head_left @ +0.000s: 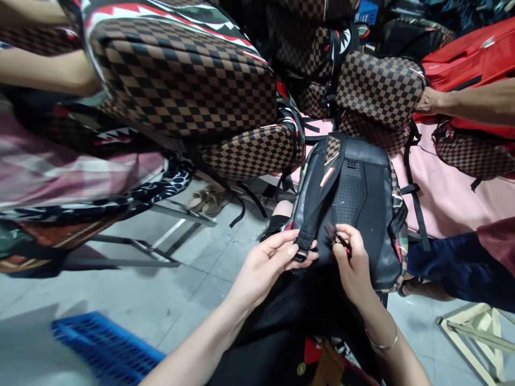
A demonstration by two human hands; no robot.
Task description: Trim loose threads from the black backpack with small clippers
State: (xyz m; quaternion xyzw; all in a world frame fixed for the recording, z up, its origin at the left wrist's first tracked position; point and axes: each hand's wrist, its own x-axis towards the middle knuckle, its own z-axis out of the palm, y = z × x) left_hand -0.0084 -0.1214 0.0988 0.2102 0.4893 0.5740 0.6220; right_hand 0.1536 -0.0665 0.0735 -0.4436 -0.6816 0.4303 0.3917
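Note:
A black backpack (346, 187) with checkered edges lies on my lap, its padded back panel facing up. My left hand (273, 257) pinches the end of its shoulder strap (317, 212) at a black buckle (301, 253). Close by on the right, my right hand (354, 262) is closed around small dark thread snips (340, 242), whose blades point up and left toward the strap. The blades are blurred, and I cannot tell whether they touch any thread.
Large checkered backpacks (185, 80) are stacked ahead on a pink-covered table (426, 182). Another person's hand (432, 102) rests on a checkered bag (378, 80) at right; another person's arm (48, 69) reaches in from the left. A blue plastic crate (104, 348) stands on the floor.

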